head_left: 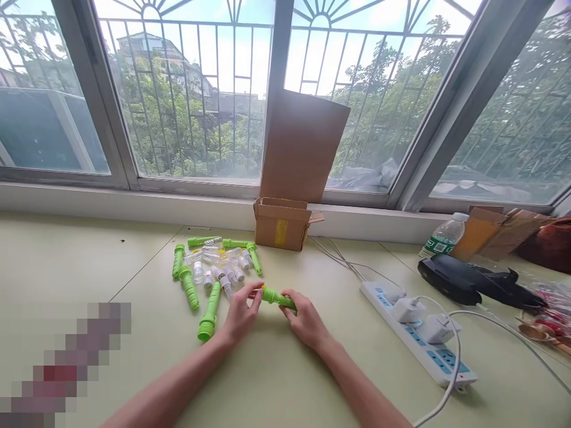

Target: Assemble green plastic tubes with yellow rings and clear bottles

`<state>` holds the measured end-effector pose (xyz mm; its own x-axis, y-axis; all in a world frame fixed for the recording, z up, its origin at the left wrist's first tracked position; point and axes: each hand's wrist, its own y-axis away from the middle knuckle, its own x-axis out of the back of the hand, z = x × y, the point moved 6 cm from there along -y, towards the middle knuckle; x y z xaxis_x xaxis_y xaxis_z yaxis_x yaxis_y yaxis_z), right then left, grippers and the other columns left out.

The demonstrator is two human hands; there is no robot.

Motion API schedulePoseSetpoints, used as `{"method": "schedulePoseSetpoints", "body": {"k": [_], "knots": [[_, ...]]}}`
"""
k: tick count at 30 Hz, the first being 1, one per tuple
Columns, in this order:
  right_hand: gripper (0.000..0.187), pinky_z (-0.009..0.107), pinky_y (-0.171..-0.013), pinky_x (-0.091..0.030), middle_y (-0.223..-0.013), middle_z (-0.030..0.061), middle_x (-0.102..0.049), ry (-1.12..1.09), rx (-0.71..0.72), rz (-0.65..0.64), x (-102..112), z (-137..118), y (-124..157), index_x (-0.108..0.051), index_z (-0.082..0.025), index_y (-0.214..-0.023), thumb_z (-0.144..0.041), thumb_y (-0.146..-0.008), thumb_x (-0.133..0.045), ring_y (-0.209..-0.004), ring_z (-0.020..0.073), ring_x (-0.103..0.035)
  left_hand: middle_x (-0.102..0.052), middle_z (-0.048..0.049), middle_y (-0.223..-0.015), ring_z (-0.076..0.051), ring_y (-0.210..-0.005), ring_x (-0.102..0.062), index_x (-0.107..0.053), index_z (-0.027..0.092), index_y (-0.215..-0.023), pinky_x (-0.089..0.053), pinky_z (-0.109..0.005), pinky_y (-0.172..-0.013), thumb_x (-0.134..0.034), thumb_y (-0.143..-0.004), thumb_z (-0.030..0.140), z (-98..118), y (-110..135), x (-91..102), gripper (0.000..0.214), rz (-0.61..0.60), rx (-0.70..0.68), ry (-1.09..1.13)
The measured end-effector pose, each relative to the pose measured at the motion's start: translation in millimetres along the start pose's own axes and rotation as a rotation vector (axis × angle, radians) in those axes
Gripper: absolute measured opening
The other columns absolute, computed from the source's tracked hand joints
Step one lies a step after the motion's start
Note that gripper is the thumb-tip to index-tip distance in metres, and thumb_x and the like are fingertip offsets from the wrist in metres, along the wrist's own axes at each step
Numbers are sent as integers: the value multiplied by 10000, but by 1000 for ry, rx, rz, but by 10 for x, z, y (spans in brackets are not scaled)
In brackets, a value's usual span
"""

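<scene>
A green ribbed plastic handle [277,298] lies between both hands just above the table. My right hand [306,321] is wrapped round its right end. My left hand [241,315] pinches at its left, flared end with fingertips closed. Just beyond the hands sits a pile of several green handles [189,288] and small clear plastic parts [222,266]. One green handle [209,312] lies close to my left wrist.
A small open cardboard box [281,224] stands by the window sill behind the pile, with a cardboard sheet [303,145] leaning on the window. A white power strip [419,333] with plugged chargers and cables lies at right. Farther right are a water bottle [444,236] and a black device [464,279].
</scene>
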<state>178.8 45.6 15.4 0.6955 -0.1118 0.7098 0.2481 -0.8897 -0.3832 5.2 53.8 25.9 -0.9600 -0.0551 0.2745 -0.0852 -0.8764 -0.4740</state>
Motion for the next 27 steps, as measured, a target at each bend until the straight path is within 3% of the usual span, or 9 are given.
{"method": "schedulePoseSetpoints", "body": {"k": [12,27], "knots": [[179,328,-774,-456,-940,53,-664,-10,6,-4,18,-2,5,-566,-217,-1006,-225,-835,-511,-856,215,-593,-666,-80,-1085,-195,-939,-631,-604,197,-1168,-543,-352,-803,-563,-873,299,31,30,-44,315,-58,-149,-118],[209,326,-782,-453,-964,48,-678,12,-9,4,7,9,15,-578,-218,-1032,-210,-830,-523,-859,208,-602,-658,-91,-1096,-213,-990,-632,-644,228,-1165,-524,-383,-876,-541,-892,260,93,26,-30,294,-67,-189,-82]]}}
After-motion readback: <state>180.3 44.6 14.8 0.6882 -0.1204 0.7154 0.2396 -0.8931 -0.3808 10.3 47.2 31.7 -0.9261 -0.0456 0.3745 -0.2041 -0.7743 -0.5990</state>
